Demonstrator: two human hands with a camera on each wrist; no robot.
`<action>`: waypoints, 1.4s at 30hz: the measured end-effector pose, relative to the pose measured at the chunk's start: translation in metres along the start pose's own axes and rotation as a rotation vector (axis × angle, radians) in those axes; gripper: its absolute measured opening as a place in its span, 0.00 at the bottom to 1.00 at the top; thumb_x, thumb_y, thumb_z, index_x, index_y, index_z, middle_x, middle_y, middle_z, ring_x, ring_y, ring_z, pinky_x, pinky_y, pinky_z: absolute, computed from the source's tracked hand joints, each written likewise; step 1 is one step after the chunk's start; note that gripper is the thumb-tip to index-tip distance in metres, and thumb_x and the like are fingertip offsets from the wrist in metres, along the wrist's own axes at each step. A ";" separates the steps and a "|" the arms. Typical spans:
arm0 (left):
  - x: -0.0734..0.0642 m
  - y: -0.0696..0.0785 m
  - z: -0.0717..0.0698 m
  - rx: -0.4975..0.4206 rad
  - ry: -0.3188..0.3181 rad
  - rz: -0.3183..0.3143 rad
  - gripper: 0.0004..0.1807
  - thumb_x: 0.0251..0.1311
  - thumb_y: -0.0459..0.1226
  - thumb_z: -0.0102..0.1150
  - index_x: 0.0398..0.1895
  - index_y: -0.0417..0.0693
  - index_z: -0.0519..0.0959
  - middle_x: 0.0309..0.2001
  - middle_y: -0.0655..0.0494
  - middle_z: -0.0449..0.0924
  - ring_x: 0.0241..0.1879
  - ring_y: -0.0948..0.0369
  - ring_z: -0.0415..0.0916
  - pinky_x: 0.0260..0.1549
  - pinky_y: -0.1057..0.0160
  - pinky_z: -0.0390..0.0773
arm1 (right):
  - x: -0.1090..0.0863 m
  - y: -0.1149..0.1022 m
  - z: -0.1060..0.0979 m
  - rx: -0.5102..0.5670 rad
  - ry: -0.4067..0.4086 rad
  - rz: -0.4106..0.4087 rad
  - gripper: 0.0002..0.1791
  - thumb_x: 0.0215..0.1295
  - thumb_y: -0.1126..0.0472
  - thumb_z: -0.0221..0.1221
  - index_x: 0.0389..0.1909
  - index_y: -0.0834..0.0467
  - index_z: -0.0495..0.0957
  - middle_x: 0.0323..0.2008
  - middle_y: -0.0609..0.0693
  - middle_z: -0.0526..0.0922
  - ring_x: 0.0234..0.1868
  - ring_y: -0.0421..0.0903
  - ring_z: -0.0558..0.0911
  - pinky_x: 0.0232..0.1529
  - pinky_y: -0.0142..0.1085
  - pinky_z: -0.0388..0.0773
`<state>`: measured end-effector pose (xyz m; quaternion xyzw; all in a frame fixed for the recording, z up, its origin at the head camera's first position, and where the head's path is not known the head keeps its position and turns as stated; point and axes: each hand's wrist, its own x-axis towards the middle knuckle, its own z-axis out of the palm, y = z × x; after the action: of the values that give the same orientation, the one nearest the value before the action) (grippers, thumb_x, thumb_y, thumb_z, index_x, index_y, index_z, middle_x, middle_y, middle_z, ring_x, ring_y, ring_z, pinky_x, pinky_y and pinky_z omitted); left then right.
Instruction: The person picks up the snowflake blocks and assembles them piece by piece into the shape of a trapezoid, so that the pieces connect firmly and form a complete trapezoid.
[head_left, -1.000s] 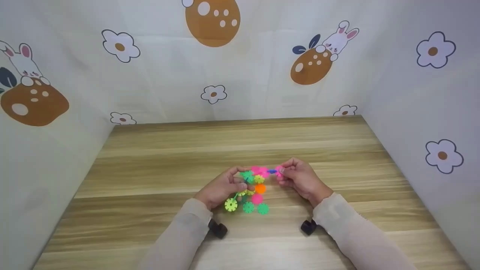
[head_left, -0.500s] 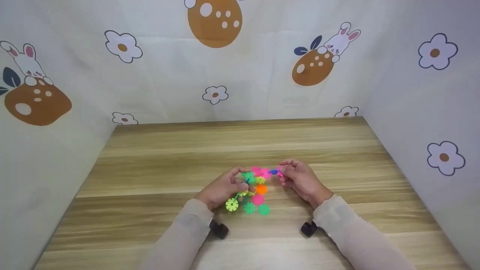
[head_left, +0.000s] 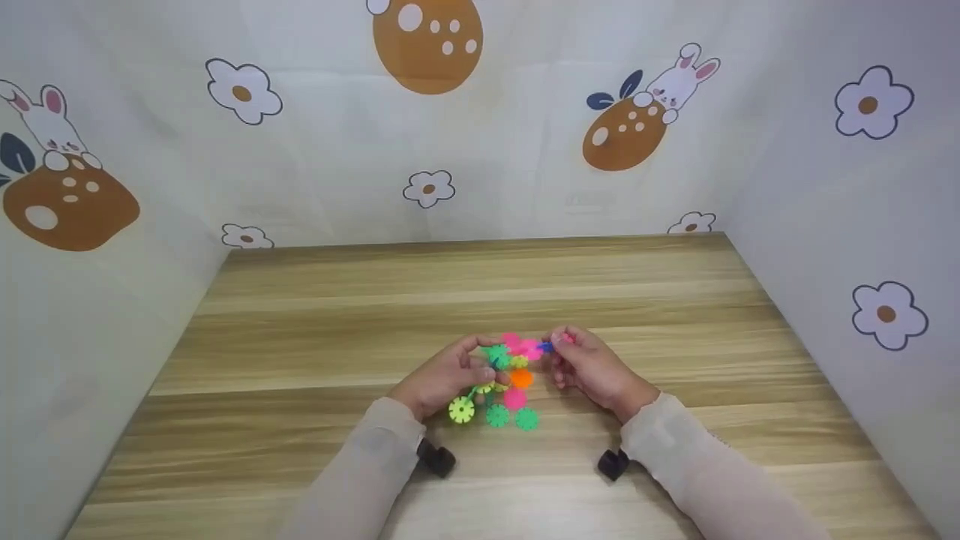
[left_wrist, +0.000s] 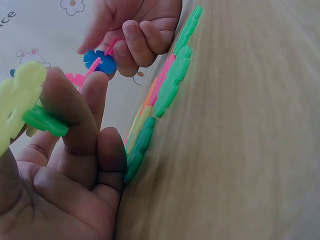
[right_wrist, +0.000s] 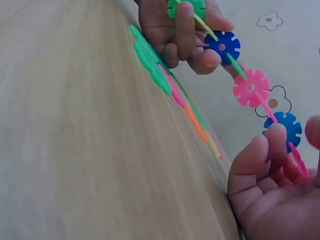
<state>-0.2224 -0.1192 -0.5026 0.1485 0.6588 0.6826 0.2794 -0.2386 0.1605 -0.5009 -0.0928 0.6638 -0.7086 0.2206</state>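
Observation:
A chain of notched plastic snowflake discs, slotted into one another edge to edge, stretches between both hands. My left hand point(head_left: 446, 375) grips it among green and blue discs, and a yellow disc point(head_left: 461, 410) hangs from its near end. Past the left fingers come a pink disc point(right_wrist: 251, 88), another pink one edge-on, then a blue disc point(right_wrist: 287, 131). My right hand point(head_left: 600, 373) pinches the far end, where an edge-on pink disc point(right_wrist: 299, 160) joins the blue one. The right fingers hide part of this last disc.
Loose discs lie flat on the wooden table point(head_left: 300, 337) below the chain: two green ones point(head_left: 527, 418), a pink one point(head_left: 515, 399), an orange one point(head_left: 521, 379) and some yellow. A patterned cloth point(head_left: 510, 150) walls the back and sides.
My right hand has shifted a little left and nearer, its fingers now covering more of the end pink disc and the blue one. My left hand has stayed almost still.

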 end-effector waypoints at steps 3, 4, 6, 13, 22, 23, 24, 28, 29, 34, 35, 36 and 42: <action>0.000 0.000 0.000 -0.007 0.001 -0.001 0.29 0.73 0.32 0.61 0.74 0.49 0.66 0.49 0.47 0.89 0.28 0.62 0.77 0.34 0.68 0.81 | 0.000 0.000 0.003 -0.028 0.022 -0.002 0.09 0.80 0.58 0.56 0.50 0.59 0.70 0.34 0.50 0.81 0.28 0.43 0.77 0.34 0.33 0.82; 0.000 0.000 0.000 -0.007 0.000 -0.004 0.29 0.73 0.32 0.61 0.74 0.49 0.66 0.49 0.47 0.89 0.28 0.63 0.77 0.33 0.68 0.81 | 0.000 0.000 0.004 -0.033 0.034 -0.001 0.09 0.79 0.59 0.58 0.50 0.59 0.70 0.35 0.51 0.83 0.28 0.43 0.78 0.35 0.34 0.83; 0.001 0.000 0.001 -0.002 -0.002 -0.010 0.30 0.73 0.32 0.61 0.75 0.48 0.65 0.50 0.46 0.89 0.27 0.63 0.77 0.34 0.68 0.81 | -0.001 0.000 0.006 -0.038 0.060 -0.005 0.10 0.77 0.61 0.59 0.50 0.59 0.70 0.36 0.52 0.85 0.29 0.44 0.80 0.35 0.35 0.85; 0.001 0.001 0.001 0.025 -0.005 -0.039 0.28 0.73 0.31 0.60 0.73 0.51 0.68 0.51 0.45 0.88 0.27 0.63 0.77 0.33 0.68 0.82 | -0.001 0.002 0.011 -0.021 0.128 -0.023 0.13 0.73 0.63 0.63 0.51 0.61 0.71 0.30 0.51 0.86 0.26 0.43 0.82 0.34 0.36 0.87; 0.000 0.001 0.001 -0.004 -0.010 -0.031 0.28 0.73 0.30 0.60 0.73 0.51 0.68 0.50 0.46 0.88 0.27 0.62 0.78 0.33 0.68 0.83 | -0.001 0.002 0.016 -0.015 0.171 -0.046 0.11 0.73 0.66 0.62 0.44 0.59 0.67 0.25 0.51 0.81 0.25 0.44 0.80 0.31 0.35 0.86; 0.000 0.001 0.001 0.002 -0.012 -0.032 0.28 0.73 0.30 0.60 0.73 0.52 0.68 0.50 0.46 0.88 0.26 0.62 0.78 0.33 0.68 0.83 | -0.001 0.002 0.017 -0.010 0.176 -0.055 0.10 0.73 0.67 0.61 0.43 0.59 0.67 0.25 0.51 0.80 0.25 0.45 0.79 0.31 0.35 0.85; 0.000 0.001 0.002 0.007 -0.014 -0.032 0.28 0.73 0.30 0.60 0.74 0.52 0.68 0.51 0.46 0.88 0.26 0.62 0.78 0.33 0.68 0.82 | -0.001 0.002 0.018 -0.008 0.182 -0.064 0.10 0.73 0.68 0.60 0.42 0.59 0.66 0.24 0.51 0.80 0.24 0.45 0.79 0.30 0.35 0.84; 0.001 0.002 0.003 0.022 -0.026 -0.026 0.29 0.73 0.32 0.61 0.75 0.52 0.67 0.51 0.46 0.88 0.26 0.63 0.77 0.33 0.68 0.82 | -0.001 0.001 0.021 -0.012 0.206 -0.107 0.10 0.71 0.69 0.58 0.41 0.60 0.64 0.24 0.52 0.79 0.25 0.46 0.78 0.29 0.36 0.82; 0.001 0.002 0.003 0.023 -0.029 -0.025 0.29 0.73 0.32 0.61 0.74 0.52 0.67 0.51 0.46 0.87 0.26 0.63 0.77 0.33 0.68 0.82 | -0.001 0.001 0.022 -0.013 0.212 -0.115 0.10 0.71 0.70 0.57 0.41 0.60 0.63 0.24 0.52 0.79 0.25 0.46 0.78 0.29 0.36 0.81; 0.000 0.003 0.004 0.005 -0.030 -0.026 0.29 0.73 0.32 0.61 0.73 0.52 0.67 0.50 0.46 0.88 0.26 0.63 0.78 0.33 0.67 0.82 | -0.002 0.000 0.024 -0.026 0.234 -0.123 0.11 0.72 0.70 0.56 0.44 0.61 0.62 0.26 0.52 0.80 0.28 0.47 0.79 0.30 0.36 0.81; 0.000 0.003 0.004 0.006 -0.029 -0.028 0.29 0.73 0.32 0.62 0.73 0.53 0.67 0.50 0.47 0.88 0.27 0.63 0.78 0.33 0.67 0.82 | -0.002 0.000 0.024 -0.030 0.235 -0.123 0.11 0.72 0.70 0.56 0.45 0.61 0.62 0.26 0.52 0.80 0.28 0.47 0.79 0.31 0.36 0.81; 0.000 0.003 0.004 0.007 -0.029 -0.029 0.29 0.73 0.32 0.62 0.73 0.53 0.67 0.51 0.47 0.88 0.27 0.63 0.78 0.33 0.67 0.82 | -0.002 0.000 0.024 -0.032 0.238 -0.121 0.11 0.72 0.70 0.55 0.45 0.61 0.62 0.26 0.52 0.80 0.28 0.47 0.80 0.31 0.36 0.82; -0.001 0.004 0.004 0.023 -0.031 -0.043 0.28 0.73 0.33 0.62 0.73 0.55 0.67 0.53 0.46 0.87 0.28 0.62 0.79 0.34 0.66 0.83 | -0.003 -0.002 0.026 -0.017 0.257 -0.129 0.13 0.72 0.70 0.57 0.47 0.62 0.61 0.27 0.52 0.80 0.29 0.47 0.80 0.32 0.36 0.83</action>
<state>-0.2197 -0.1163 -0.4982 0.1480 0.6653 0.6664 0.3023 -0.2257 0.1387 -0.4953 -0.0455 0.6854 -0.7215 0.0869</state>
